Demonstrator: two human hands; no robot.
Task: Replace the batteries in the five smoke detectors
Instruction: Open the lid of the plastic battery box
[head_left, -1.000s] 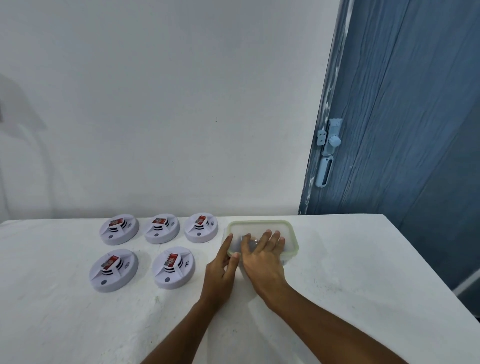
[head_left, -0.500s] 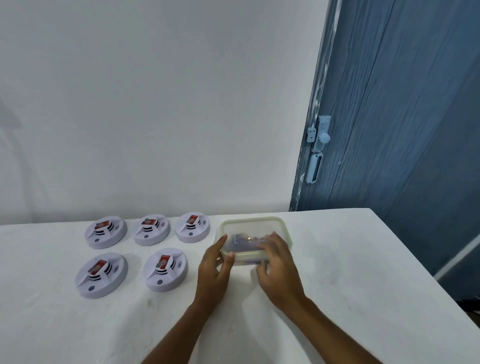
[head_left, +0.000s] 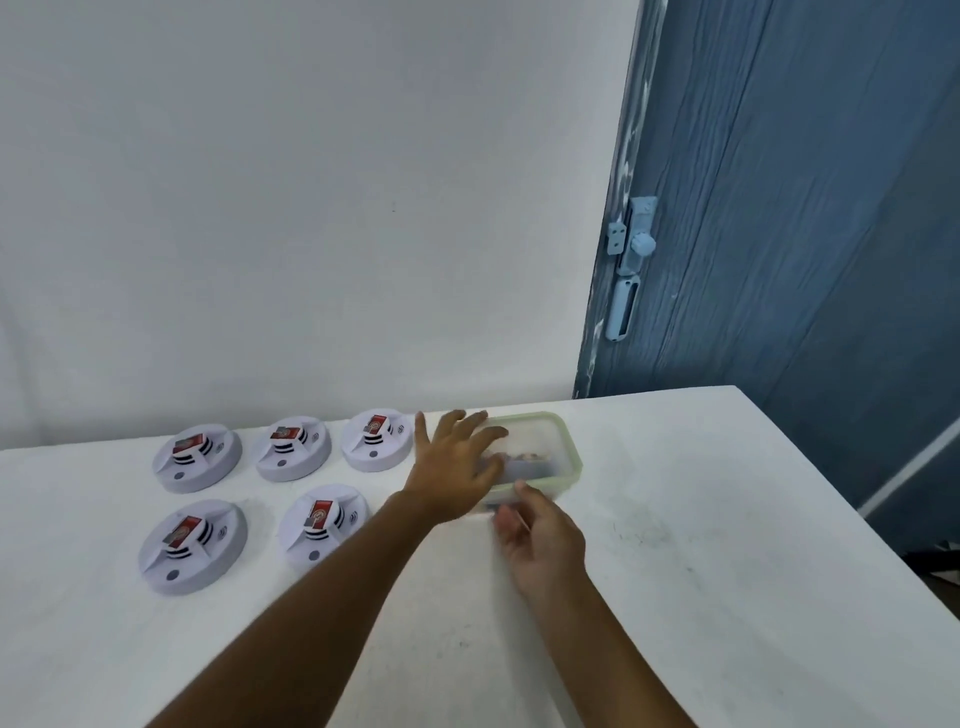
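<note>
Since before, the left hand (head_left: 457, 467) has moved onto the box (head_left: 540, 457), fingers spread flat. Right hand (head_left: 540, 540) pinches the box's near edge; detectors (head_left: 311, 488) lie left of it.

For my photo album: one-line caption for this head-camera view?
Left hand presses the container lid, right hand at its front edge, beside five smoke detectors.

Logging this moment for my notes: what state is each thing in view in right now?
Five round white smoke detectors: each with a red battery showing on top.
Clear plastic container with green-rimmed lid: lid on, things inside unclear.
Left hand: fingers spread flat on the lid.
Right hand: blurred, at the container's near edge.
Blue door: latch state unclear.
</note>
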